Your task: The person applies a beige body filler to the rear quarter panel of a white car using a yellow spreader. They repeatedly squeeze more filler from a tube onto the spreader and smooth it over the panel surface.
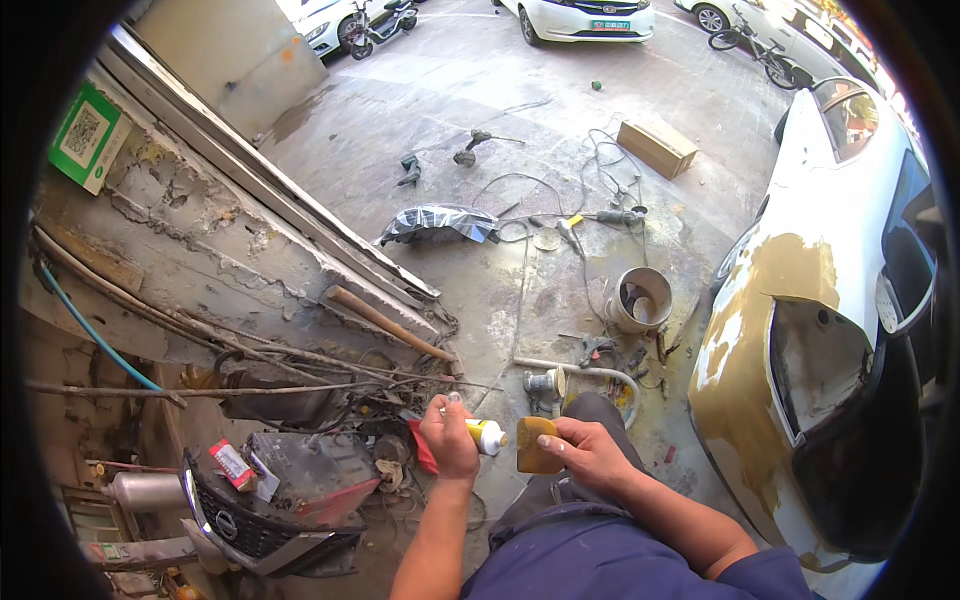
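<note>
Low in the middle, my left hand (450,440) is wrapped round a white and yellow tube (484,436) with its white-capped end pointing right. Just right of that end, my right hand (578,450) grips a flat yellow-brown spreader (534,446), thumb on its face. Behind them, a cylindrical metal object (544,388) sits on the floor. A white car body (750,370) at the right has tan filler over its rear corner and a dark opening in it.
Cables, power tools (621,217), a foil-covered part (435,222), a bucket (640,300) and cardboard box (656,150) lie ahead. At left are a ledge with hoses (110,315) and a loose car grille (250,530). Cars (587,20), a scooter (375,30) and bicycle (750,52) stand farther back.
</note>
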`<state>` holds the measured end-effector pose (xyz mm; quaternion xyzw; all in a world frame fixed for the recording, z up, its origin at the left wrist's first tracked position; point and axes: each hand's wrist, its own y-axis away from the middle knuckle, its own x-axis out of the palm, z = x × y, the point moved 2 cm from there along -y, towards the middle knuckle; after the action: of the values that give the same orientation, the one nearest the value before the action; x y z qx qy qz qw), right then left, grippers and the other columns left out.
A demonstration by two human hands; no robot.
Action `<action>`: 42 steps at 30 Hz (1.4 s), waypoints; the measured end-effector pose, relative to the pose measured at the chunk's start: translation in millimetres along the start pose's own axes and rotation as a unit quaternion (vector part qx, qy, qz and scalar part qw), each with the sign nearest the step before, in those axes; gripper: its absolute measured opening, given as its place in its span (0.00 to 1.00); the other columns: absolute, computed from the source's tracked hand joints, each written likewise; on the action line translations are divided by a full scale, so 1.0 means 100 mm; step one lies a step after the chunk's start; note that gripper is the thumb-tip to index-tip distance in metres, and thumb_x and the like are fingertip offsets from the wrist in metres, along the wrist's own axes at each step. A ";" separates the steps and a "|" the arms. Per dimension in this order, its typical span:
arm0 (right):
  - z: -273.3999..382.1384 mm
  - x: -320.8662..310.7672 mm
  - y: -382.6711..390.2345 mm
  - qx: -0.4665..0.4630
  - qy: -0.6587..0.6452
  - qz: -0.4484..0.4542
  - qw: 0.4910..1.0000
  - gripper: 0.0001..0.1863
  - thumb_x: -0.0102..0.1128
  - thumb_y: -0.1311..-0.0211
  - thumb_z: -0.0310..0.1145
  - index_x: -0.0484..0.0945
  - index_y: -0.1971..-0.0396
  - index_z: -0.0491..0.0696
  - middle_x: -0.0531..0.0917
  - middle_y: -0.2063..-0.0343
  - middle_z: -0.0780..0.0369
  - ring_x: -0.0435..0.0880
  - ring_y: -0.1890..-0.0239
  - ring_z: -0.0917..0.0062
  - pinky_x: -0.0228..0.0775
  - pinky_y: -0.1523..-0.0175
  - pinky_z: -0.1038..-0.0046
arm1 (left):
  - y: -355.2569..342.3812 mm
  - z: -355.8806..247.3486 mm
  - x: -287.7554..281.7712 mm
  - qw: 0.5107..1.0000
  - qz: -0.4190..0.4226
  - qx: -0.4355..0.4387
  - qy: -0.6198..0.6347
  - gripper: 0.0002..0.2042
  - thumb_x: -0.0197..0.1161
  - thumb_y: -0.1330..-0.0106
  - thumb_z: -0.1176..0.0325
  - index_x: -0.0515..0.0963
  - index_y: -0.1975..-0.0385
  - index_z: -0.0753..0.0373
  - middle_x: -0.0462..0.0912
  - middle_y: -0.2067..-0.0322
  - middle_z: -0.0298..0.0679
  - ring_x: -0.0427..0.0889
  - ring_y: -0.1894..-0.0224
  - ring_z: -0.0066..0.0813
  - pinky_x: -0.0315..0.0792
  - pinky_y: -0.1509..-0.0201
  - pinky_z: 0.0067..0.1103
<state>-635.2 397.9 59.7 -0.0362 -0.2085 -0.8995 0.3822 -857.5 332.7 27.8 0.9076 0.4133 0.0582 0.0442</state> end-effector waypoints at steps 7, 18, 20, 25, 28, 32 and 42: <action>0.09 -0.20 -0.42 0.000 -0.047 0.000 0.999 0.17 0.61 0.20 0.38 0.83 0.44 0.41 0.87 0.57 0.67 0.81 0.56 0.86 0.76 0.48 0.76 | -0.35 -0.14 0.38 0.995 -0.003 0.045 -0.091 0.15 0.57 0.22 0.64 0.71 0.74 0.63 0.75 0.79 0.31 0.71 0.74 0.17 0.66 0.70 0.21; 0.17 -1.58 -2.27 -0.008 -0.035 -0.043 0.998 0.16 0.61 0.21 0.38 0.84 0.45 0.42 0.86 0.58 0.68 0.79 0.55 0.86 0.74 0.48 0.76 | -2.30 0.18 2.01 0.934 0.039 0.177 -0.309 0.12 0.57 0.29 0.66 0.74 0.70 0.70 0.75 0.79 0.44 0.73 0.74 0.33 0.69 0.67 0.34; 0.36 -1.87 -2.70 -0.027 -0.015 -0.061 0.998 0.18 0.60 0.21 0.41 0.83 0.45 0.42 0.88 0.57 0.61 0.82 0.58 0.81 0.76 0.50 0.73 | -2.82 0.31 2.37 0.935 0.039 0.139 -0.325 0.13 0.57 0.28 0.65 0.74 0.72 0.70 0.75 0.79 0.48 0.74 0.74 0.38 0.68 0.67 0.38; 0.94 -2.60 -3.33 0.014 -0.169 -0.036 0.985 0.18 0.58 0.20 0.39 0.82 0.40 0.43 0.87 0.53 0.65 0.82 0.52 0.84 0.75 0.42 0.75 | -3.97 0.35 3.50 0.913 0.123 0.106 -0.374 0.15 0.57 0.27 0.65 0.74 0.72 0.71 0.75 0.79 0.47 0.73 0.74 0.38 0.68 0.65 0.38; 1.09 -3.09 -3.62 -0.010 -0.370 -0.162 0.915 0.19 0.58 0.20 0.37 0.81 0.39 0.42 0.87 0.51 0.65 0.83 0.50 0.84 0.75 0.41 0.75 | -4.38 0.15 4.03 0.960 0.168 0.013 -0.224 0.17 0.55 0.25 0.67 0.63 0.79 0.62 0.62 0.78 0.28 0.63 0.75 0.20 0.61 0.70 0.28; 1.28 -3.92 -3.57 -0.057 -0.465 -0.274 0.840 0.19 0.55 0.21 0.31 0.77 0.36 0.41 0.85 0.46 0.61 0.86 0.43 0.73 0.78 0.36 0.67 | -5.03 0.30 4.02 0.910 0.248 0.131 -0.305 0.16 0.56 0.26 0.66 0.68 0.79 0.61 0.67 0.78 0.30 0.66 0.75 0.20 0.62 0.69 0.28; 0.32 -4.85 -2.62 -0.210 -0.491 -0.633 0.560 0.14 0.63 0.32 0.31 0.82 0.49 0.44 0.87 0.57 0.64 0.87 0.54 0.75 0.79 0.47 0.69 | -6.18 0.96 4.48 0.885 0.200 -0.391 -0.156 0.13 0.57 0.33 0.46 0.71 0.70 0.47 0.74 0.80 0.26 0.73 0.83 0.28 0.60 0.87 0.25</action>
<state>-480.2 900.1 -110.8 -0.4103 -0.1382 -0.7721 -0.4652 -1012.1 1072.4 -115.4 0.8777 0.1548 0.0803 0.4464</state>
